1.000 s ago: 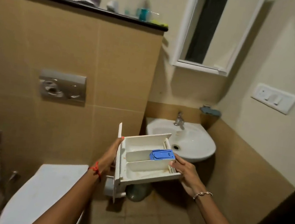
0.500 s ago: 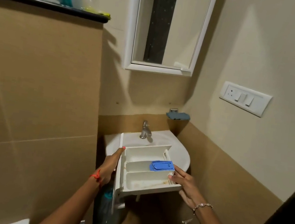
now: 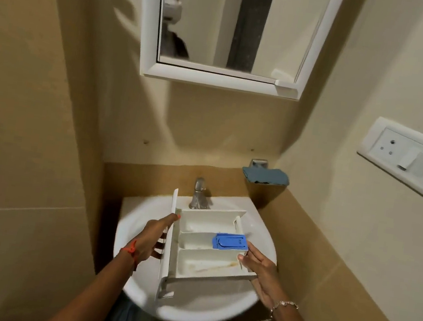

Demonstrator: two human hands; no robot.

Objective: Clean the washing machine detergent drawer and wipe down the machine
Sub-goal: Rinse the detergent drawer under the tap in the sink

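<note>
Head view: we hold the detergent drawer (image 3: 208,249) over the sink (image 3: 262,233), near its front rim. Left hand (image 3: 151,239) grips the front panel, right hand (image 3: 261,272) cups the back end. Light, rigid plastic, likely slippery when wet; we'd keep both ends supported.

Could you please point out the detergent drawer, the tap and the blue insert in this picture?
drawer (image 3: 201,263), head view, floor of the stained near compartment.
tap (image 3: 198,192), head view, its metal body.
blue insert (image 3: 230,242), head view, middle of its top face.
</note>
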